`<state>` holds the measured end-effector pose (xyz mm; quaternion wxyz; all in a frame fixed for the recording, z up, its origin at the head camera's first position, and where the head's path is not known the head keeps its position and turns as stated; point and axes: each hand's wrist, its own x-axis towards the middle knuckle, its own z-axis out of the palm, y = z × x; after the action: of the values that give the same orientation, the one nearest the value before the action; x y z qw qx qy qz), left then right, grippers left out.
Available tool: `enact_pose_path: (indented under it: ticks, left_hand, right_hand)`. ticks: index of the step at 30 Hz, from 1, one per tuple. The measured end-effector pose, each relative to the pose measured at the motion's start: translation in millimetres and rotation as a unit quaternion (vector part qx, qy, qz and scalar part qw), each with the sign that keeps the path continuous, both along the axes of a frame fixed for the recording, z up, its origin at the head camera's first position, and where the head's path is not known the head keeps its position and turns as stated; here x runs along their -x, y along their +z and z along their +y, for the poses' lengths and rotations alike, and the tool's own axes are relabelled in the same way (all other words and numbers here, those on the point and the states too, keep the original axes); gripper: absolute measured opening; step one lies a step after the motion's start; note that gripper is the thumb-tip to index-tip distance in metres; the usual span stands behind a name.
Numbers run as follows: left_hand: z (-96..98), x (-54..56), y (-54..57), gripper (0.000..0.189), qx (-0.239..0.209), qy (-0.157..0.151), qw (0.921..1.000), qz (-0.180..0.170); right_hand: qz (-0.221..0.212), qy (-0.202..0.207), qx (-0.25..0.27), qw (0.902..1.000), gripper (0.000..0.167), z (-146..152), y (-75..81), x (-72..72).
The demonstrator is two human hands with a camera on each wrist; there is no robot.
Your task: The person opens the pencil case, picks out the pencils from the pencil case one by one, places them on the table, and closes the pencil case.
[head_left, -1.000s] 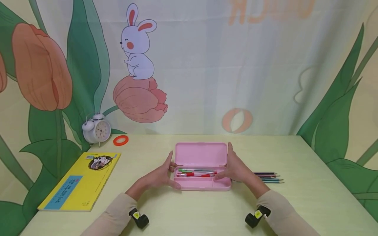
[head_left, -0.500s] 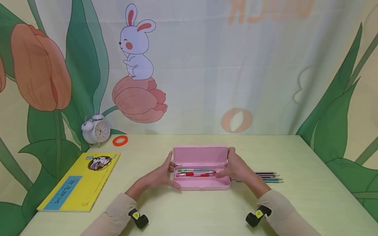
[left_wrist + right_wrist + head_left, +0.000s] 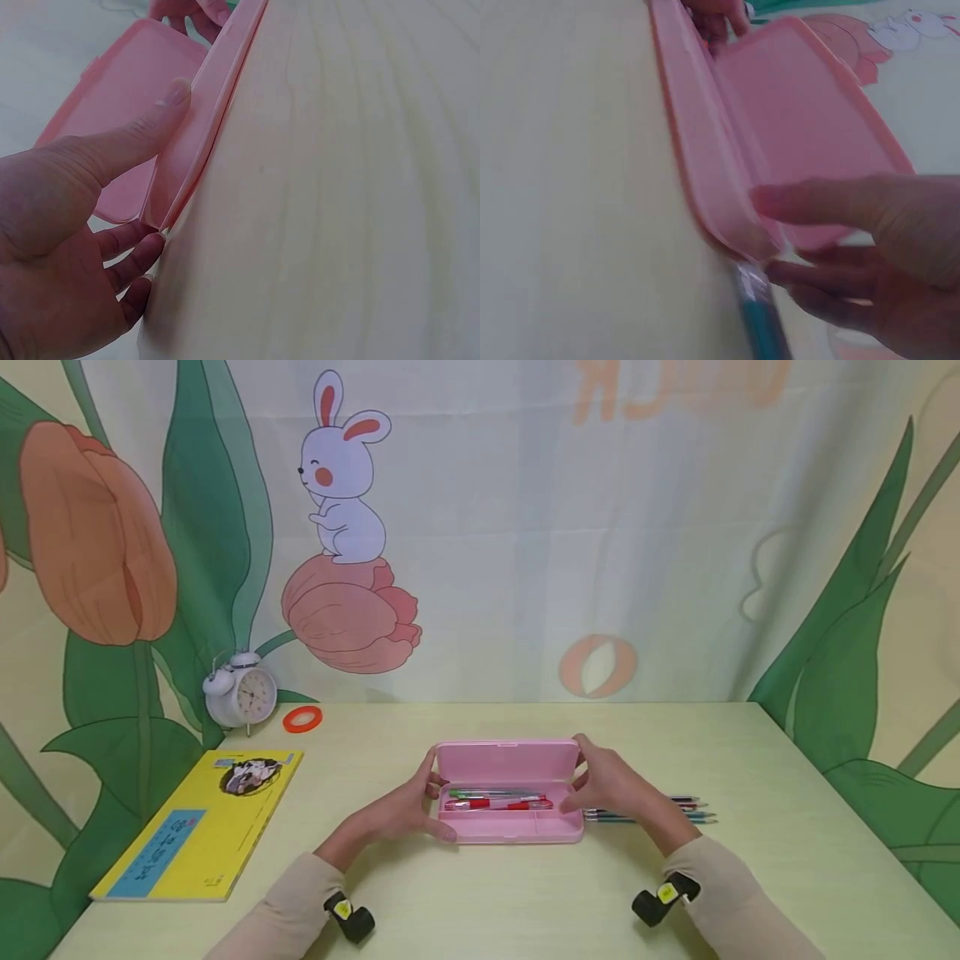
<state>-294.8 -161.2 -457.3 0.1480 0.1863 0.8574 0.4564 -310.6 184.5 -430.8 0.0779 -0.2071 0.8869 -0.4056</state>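
Note:
A pink pencil case lies on the table with its hinged lid raised and tilted. Several pens, with red and green parts, lie in its rear compartment. My left hand grips the case's left end, thumb at the front wall and fingers round the end, as the left wrist view also shows. At the opposite end my right hand holds the case, its thumb over the end wall and its index finger at the lid's corner. Several pencils lie partly hidden under the right wrist.
A yellow book lies at the table's left. Behind it stand a white alarm clock and an orange-red ring. A printed curtain hangs along the table's back edge.
The lid's upper edge has come down and forward. My right hand has shifted slightly right, its thumb drawing back from the pens. The left hand has stayed at the case's left end.

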Motion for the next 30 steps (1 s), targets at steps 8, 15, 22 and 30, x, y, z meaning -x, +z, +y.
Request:
enact_pose_path:
  ticks: [8, 15, 22, 30]
  left_hand:
    - [-1.8, 0.4, -0.4, 0.132, 0.024, 0.005, 0.9997, 0.006]
    - [-2.7, 0.1, -0.9, 0.134, 0.030, 0.007, 0.9995, 0.004]
    - [-4.9, 0.6, -0.3, 0.126, 0.024, -0.025, 0.9991, 0.026]
    - [-19.8, 5.9, -3.4, 0.095, 0.019, -0.051, 0.9984, 0.016]
  right_hand:
    - [-0.017, 0.161, 0.006, 0.9868, 0.047, 30.0, 5.7, 8.7]
    - [-0.022, 0.157, 0.006, 0.9873, 0.041, 32.7, 7.1, 7.5]
    - [0.004, 0.133, -0.041, 0.9902, 0.059, 31.8, 2.4, 6.6]
    - [0.011, 0.120, -0.065, 0.9906, 0.070, 22.7, 3.7, 1.9]
